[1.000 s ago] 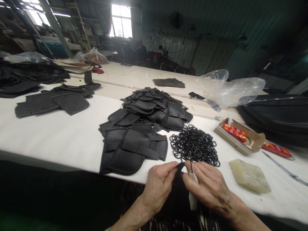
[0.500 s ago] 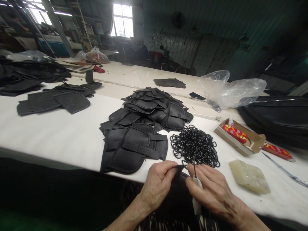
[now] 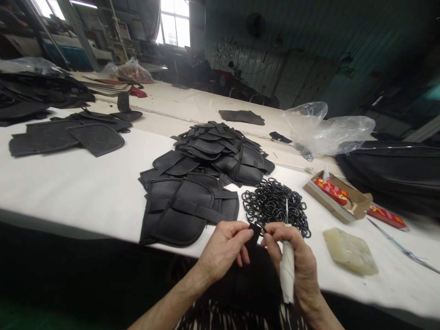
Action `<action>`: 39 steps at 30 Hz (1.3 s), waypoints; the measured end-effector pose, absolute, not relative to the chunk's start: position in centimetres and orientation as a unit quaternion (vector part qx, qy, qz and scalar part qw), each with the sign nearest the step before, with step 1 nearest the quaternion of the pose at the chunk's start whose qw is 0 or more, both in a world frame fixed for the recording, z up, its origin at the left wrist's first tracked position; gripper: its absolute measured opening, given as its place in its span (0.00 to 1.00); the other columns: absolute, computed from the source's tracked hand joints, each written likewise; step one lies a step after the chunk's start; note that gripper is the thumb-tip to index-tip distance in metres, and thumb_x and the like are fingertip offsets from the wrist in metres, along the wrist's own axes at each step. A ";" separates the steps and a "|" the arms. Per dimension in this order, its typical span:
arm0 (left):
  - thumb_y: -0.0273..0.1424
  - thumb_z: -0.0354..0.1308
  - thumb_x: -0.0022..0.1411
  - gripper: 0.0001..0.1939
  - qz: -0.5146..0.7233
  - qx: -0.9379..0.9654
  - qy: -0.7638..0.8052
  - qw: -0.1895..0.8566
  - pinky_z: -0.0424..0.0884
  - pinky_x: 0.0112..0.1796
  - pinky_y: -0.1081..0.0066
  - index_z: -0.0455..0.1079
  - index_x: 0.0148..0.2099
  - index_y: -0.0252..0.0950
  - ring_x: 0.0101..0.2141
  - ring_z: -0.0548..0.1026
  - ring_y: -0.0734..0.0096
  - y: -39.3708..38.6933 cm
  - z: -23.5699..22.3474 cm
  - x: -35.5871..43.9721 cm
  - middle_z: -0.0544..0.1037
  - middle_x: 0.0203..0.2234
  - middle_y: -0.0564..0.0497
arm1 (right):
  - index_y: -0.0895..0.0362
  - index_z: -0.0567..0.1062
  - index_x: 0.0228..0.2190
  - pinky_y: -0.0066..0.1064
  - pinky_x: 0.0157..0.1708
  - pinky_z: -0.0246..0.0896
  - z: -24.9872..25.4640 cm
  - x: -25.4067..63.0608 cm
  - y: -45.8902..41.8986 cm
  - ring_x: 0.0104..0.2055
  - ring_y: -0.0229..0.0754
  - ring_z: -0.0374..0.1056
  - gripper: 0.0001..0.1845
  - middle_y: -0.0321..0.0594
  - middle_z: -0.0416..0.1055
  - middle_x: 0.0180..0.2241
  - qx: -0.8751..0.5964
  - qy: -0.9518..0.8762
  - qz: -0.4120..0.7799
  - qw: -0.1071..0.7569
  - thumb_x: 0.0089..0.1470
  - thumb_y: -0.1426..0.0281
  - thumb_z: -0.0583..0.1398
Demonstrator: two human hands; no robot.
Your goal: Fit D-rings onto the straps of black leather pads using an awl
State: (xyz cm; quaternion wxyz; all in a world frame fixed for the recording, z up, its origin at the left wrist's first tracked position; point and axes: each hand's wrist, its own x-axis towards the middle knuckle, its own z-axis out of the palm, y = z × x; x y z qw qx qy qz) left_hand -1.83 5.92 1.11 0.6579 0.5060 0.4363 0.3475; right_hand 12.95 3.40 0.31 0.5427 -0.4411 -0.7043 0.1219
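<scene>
My left hand (image 3: 225, 250) pinches the strap (image 3: 254, 236) of a black piece (image 3: 256, 275) at the near table edge, fingers nearly closed. My right hand (image 3: 297, 261), curled, grips a white-handled tool (image 3: 288, 270) and pinches a black ring (image 3: 261, 228), just right of the strap. The ring pile (image 3: 275, 206) lies beyond.

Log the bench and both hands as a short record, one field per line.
left hand: fingers pinching a black strap
right hand: holding a white-handled tool, its thin shaft pointing up
between hands: black ring beside the strap
ring heap: loose, on the white tabletop
black pieces: piled left of the ring heap
right side: open carton holding a red box; pale translucent block nearer
</scene>
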 end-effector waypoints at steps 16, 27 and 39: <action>0.34 0.46 0.63 0.14 0.372 0.575 0.436 0.584 0.61 0.22 0.76 0.67 0.28 0.35 0.18 0.65 0.75 5.2 0.5 -1.8 0.64 0.14 0.57 | 0.63 0.72 0.30 0.35 0.27 0.65 3.2 13.8 4.2 0.28 0.45 0.69 0.10 0.54 0.74 0.29 -0.259 -0.900 -0.202 0.287 0.57 0.82 0.52; 0.32 0.46 0.63 0.11 0.387 0.569 0.430 0.584 0.62 0.24 0.75 0.68 0.42 0.35 0.20 0.65 0.75 4.8 0.2 -1.9 0.65 0.16 0.58 | 0.62 0.72 0.29 0.35 0.29 0.65 2.9 14.2 4.1 0.31 0.45 0.69 0.10 0.54 0.73 0.30 -0.263 -0.900 -0.184 0.294 0.56 0.82 0.53; 0.26 0.50 0.59 0.10 0.374 0.547 0.400 0.633 0.63 0.26 0.75 0.72 0.40 0.33 0.22 0.68 0.76 4.9 0.7 -2.4 0.70 0.22 0.54 | 0.54 0.65 0.30 0.26 0.32 0.64 -1.2 12.6 1.6 0.35 0.38 0.68 0.05 0.40 0.68 0.37 -0.530 -0.672 0.138 0.498 0.56 0.74 0.57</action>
